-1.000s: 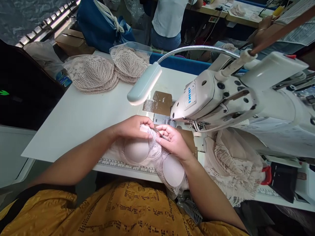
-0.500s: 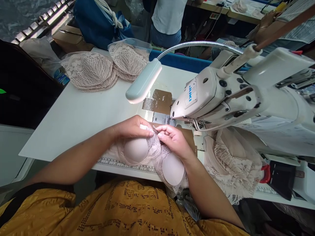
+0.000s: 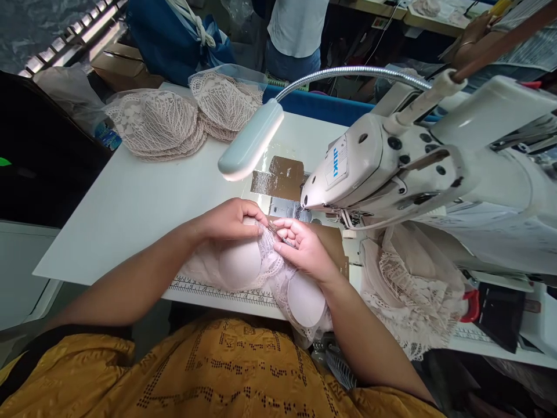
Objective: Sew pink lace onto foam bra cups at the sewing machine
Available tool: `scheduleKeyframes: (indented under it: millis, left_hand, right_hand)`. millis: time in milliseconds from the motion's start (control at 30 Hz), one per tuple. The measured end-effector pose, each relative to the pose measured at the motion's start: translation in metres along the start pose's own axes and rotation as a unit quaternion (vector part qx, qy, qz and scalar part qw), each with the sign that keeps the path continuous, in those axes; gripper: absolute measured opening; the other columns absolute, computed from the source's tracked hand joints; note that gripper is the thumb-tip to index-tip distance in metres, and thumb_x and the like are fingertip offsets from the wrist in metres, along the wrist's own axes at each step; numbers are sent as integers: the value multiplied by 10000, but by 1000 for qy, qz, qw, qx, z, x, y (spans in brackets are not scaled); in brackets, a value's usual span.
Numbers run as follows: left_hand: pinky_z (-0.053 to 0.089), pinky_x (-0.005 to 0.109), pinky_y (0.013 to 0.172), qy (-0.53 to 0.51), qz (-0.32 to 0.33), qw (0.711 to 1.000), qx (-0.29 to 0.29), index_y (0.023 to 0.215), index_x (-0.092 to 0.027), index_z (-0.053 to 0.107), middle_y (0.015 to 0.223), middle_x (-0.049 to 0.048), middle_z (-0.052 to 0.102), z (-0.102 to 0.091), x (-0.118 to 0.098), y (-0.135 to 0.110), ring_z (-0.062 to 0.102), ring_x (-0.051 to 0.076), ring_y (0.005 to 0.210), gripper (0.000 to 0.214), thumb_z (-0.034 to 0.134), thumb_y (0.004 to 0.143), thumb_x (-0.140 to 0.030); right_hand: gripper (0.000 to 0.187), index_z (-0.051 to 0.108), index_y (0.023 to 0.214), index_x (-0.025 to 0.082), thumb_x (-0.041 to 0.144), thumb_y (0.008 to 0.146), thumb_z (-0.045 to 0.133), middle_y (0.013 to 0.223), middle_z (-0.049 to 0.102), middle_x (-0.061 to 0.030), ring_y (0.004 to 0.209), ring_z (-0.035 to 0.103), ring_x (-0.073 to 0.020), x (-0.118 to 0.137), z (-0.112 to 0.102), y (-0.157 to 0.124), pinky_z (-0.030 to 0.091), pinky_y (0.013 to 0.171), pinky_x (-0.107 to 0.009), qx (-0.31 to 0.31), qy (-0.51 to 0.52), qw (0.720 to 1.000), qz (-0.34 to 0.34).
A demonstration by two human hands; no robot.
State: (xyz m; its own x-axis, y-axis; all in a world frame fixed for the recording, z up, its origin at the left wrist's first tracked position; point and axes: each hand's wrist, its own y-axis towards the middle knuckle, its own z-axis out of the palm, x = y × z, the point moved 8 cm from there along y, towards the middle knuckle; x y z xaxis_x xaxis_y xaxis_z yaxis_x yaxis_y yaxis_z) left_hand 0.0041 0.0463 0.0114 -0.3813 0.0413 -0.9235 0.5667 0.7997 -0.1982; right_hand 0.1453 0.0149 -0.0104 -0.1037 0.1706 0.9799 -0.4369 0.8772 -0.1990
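Observation:
A pale pink lace bra [image 3: 265, 273] with two padded cups lies at the front edge of the white table [image 3: 143, 203], partly hanging off it. My left hand [image 3: 230, 219] is closed, pinching the lace at the bra's centre. My right hand [image 3: 302, 247] is closed too, holding a thin metal tool whose tip meets the lace between my two hands. Both hands sit just in front of the needle area of the white sewing machine [image 3: 391, 168].
A gooseneck lamp [image 3: 250, 142] hangs over the table above my hands. Stacked lace cups [image 3: 174, 119] lie at the far left corner. More lace pieces [image 3: 409, 290] are heaped under the machine arm at right. A ruler strip [image 3: 221, 292] runs along the table's front edge. A person stands beyond the table.
Both hands have shifted slightly away from me with the bra's centre; the grip on lace and tool stays the same.

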Motion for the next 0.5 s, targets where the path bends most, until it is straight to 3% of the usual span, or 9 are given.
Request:
scheduleKeyframes:
  millis: [100, 167, 367, 500]
  left_hand:
    - [481, 288, 795, 81, 16, 997, -3, 1074, -184, 709, 1041, 51, 715, 0, -6, -1, 648, 199, 898, 361, 709, 748, -339]
    - [482, 284, 782, 82, 13, 997, 9, 1103, -187, 695, 1046, 52, 715, 4, -5, -1, 649, 200, 896, 389, 722, 750, -349]
    - [485, 247, 728, -90, 8, 992, 93, 928, -143, 726, 926, 53, 726, 25, 2, 2, 651, 172, 838, 224, 706, 792, -319]
    - [482, 240, 659, -158, -38, 982, 100, 879, -125, 739, 831, 57, 714, 27, 9, 0, 634, 158, 745, 244, 728, 790, -353]
  right_hand:
    - [314, 591, 1068, 232, 292, 781, 703, 902, 657, -24, 863, 638, -186, 2, -2, 0, 543, 812, -371, -20, -8, 1000, -10]
    - [306, 597, 1058, 232, 299, 779, 707, 967, 670, -41, 925, 643, -198, 3, -3, 0, 541, 851, -381, -30, -9, 999, -15]
    - [328, 610, 1070, 229, 310, 774, 725, 1039, 674, -50, 972, 642, -198, 5, -5, -1, 525, 892, -367, -38, 3, 999, -24]
    - [343, 612, 1090, 220, 376, 801, 710, 924, 658, -31, 841, 629, -167, 3, -8, -2, 529, 768, -319, -26, 8, 999, -22]
